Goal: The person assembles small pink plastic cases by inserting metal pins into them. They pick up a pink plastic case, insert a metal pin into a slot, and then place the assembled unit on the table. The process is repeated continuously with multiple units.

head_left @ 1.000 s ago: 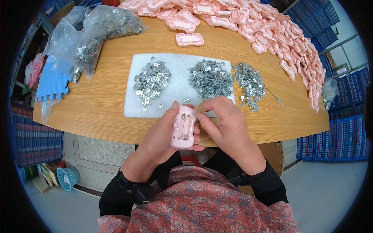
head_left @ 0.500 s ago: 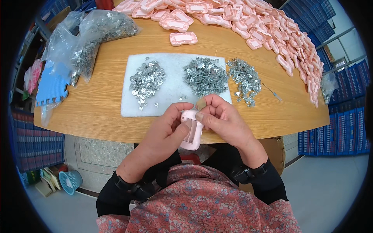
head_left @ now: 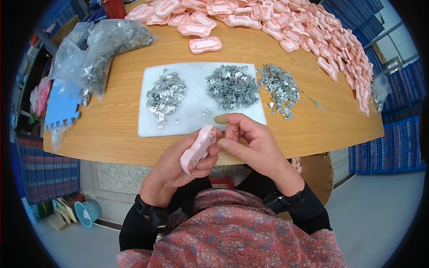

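My left hand [head_left: 166, 173] is closed around a pale pink plastic shell [head_left: 196, 151], held tilted just above the table's near edge. Its open, ribbed inside faces right. Beside it is my right hand [head_left: 258, 147], with thumb and index finger apart and the other fingers loosely curled; nothing shows between them. A tan cover sits on the index fingertip. The right thumb tip is close to the shell and the left fingers; whether it touches cannot be made out. Beyond the hands, small metal contact plates lie in a left pile [head_left: 167, 94] and a larger middle pile [head_left: 232, 87] on a white foam sheet [head_left: 194, 123].
More metal plates [head_left: 280, 89] lie right of the foam, near a thin tool [head_left: 313, 101]. A large heap of pink shells [head_left: 308, 29] covers the table's far and right side. Plastic bags of metal parts [head_left: 100, 58] and a blue foam mat [head_left: 62, 102] sit left.
The shell has turned from showing its slotted face to standing tilted on its side in my left hand. My right hand has let go of it and moved slightly right.
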`<state>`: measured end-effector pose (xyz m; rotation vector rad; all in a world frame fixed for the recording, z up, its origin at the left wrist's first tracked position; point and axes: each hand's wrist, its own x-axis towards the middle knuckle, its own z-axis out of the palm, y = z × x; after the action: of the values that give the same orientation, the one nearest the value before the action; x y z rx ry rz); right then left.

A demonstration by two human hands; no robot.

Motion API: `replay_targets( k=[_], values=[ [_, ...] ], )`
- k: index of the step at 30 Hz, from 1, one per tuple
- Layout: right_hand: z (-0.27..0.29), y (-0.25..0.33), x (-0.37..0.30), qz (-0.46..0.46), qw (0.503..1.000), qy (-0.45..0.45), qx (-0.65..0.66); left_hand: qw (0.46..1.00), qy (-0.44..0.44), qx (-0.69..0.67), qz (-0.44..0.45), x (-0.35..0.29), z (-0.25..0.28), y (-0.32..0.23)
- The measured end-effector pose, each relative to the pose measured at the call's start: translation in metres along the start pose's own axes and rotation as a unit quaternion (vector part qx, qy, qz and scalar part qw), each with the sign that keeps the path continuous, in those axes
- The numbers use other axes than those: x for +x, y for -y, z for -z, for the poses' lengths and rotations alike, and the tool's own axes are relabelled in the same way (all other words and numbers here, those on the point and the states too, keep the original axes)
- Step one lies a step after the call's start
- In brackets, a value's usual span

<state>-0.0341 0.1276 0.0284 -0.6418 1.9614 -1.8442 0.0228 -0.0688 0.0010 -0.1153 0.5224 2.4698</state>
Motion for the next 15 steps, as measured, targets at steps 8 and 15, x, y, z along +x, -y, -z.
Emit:
replay_targets(
  k=[8, 15],
  values=[
    [0.015, 0.003, 0.001, -0.039, 0.996, 0.018, -0.074, 0.997, 0.03, -0.011, 0.064, 0.003, 0.008, 0.008],
    [0.032, -0.004, -0.018, 0.013, 1.0, -0.003, -0.013, 0.987, 0.065, -0.1, 0.108, 0.012, 0.0, 0.015]
  ],
)
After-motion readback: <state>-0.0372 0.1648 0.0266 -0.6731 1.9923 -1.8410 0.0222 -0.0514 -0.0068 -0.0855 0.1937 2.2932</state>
